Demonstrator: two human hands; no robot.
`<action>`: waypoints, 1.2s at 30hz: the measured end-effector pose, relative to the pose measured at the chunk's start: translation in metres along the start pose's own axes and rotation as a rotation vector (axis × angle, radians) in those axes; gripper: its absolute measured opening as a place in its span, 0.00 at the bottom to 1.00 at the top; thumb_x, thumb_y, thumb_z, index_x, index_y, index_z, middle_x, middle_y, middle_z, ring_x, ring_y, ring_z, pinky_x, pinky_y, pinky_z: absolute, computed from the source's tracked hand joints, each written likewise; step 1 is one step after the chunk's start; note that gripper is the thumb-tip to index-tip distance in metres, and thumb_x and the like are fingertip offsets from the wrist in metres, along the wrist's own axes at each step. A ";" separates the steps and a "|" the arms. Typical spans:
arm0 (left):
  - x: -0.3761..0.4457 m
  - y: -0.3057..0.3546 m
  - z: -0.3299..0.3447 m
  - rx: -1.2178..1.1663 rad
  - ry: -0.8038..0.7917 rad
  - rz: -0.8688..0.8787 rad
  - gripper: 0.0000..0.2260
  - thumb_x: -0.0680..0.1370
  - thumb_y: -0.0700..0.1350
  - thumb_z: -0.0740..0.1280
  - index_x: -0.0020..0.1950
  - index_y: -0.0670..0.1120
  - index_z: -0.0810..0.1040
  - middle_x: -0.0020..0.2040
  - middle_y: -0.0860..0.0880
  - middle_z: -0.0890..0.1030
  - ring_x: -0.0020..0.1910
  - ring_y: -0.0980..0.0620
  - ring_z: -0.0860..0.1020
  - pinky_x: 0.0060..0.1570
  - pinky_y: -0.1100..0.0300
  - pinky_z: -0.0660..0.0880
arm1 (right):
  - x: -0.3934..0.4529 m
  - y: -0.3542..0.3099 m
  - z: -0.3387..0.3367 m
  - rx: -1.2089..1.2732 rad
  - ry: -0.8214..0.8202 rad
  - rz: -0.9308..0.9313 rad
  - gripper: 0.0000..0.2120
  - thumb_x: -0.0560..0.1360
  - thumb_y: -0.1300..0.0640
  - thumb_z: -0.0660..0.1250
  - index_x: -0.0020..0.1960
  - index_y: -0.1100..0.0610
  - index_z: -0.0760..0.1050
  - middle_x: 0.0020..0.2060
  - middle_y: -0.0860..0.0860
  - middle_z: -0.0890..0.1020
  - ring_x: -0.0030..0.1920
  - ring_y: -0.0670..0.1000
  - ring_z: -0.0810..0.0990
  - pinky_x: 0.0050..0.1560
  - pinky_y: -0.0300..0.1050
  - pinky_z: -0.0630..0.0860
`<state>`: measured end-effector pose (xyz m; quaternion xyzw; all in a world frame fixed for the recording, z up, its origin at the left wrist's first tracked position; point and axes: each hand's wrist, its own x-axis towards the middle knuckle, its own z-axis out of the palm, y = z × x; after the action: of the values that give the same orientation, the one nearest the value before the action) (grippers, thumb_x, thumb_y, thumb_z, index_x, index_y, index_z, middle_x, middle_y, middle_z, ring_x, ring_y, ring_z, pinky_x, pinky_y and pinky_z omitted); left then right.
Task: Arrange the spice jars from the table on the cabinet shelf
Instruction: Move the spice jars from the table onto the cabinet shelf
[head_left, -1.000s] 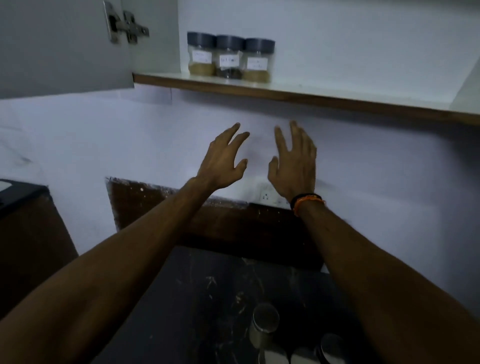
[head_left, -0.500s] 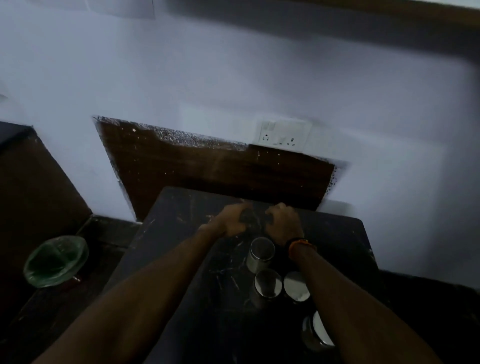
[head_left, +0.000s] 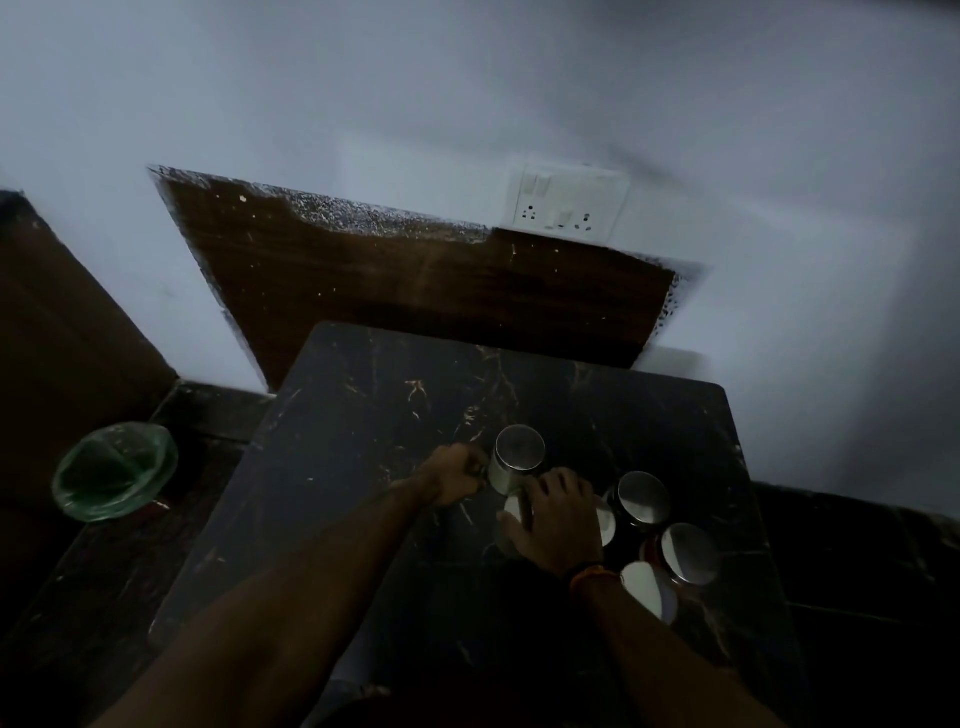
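I am looking down at the dark table (head_left: 363, 467), where the jars are standing in a group on the right part, and I judge the step in hand is the picking up of the next jars for the shelf. The shelf itself is not showing in this view.

My left hand (head_left: 457, 480) is lying against the left side of the far jar (head_left: 517, 457), with fingers curled toward its wall; in this dim light it looks like a grasp, but I cannot tell how firm it is. My right hand (head_left: 556, 525) is resting on top of the near jar (head_left: 511, 514), just behind the far one, with the fingers spread and bent over its lid, so I am reading it as grasping this jar from above.

Three more jars (head_left: 641, 496) are standing to the right of this hand, close together, and another lid is partly hidden under the wrist.

A green bin (head_left: 114, 470) is sitting on the floor at the left, well apart from the table.

For the next move I am thinking both hands must close well, lift straight up so the neighbours are not knocked, and then rise to the shelf above
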<state>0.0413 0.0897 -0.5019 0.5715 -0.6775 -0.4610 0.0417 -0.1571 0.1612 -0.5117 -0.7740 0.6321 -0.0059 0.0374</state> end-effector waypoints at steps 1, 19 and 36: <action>0.000 -0.002 0.001 -0.020 0.000 -0.007 0.14 0.78 0.40 0.68 0.63 0.48 0.76 0.56 0.49 0.79 0.54 0.54 0.78 0.47 0.64 0.75 | -0.002 -0.001 0.001 -0.014 -0.011 -0.006 0.29 0.70 0.28 0.57 0.54 0.50 0.77 0.51 0.51 0.80 0.56 0.55 0.75 0.58 0.55 0.70; -0.013 -0.017 0.008 -0.508 0.173 -0.149 0.07 0.82 0.39 0.62 0.51 0.46 0.79 0.47 0.46 0.81 0.46 0.50 0.79 0.46 0.57 0.77 | 0.024 -0.021 -0.031 0.081 -0.067 -0.062 0.34 0.63 0.25 0.64 0.57 0.49 0.72 0.56 0.49 0.78 0.59 0.54 0.70 0.59 0.52 0.68; -0.055 -0.011 -0.021 -1.769 -0.110 0.024 0.23 0.80 0.51 0.65 0.72 0.42 0.71 0.64 0.32 0.78 0.65 0.30 0.76 0.60 0.33 0.75 | 0.074 -0.023 -0.121 1.028 -0.165 -0.144 0.38 0.69 0.57 0.78 0.74 0.44 0.66 0.70 0.48 0.69 0.67 0.49 0.70 0.63 0.49 0.75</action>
<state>0.0806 0.1233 -0.4708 0.2999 -0.0797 -0.8423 0.4407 -0.1264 0.0868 -0.3926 -0.6951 0.4877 -0.2571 0.4614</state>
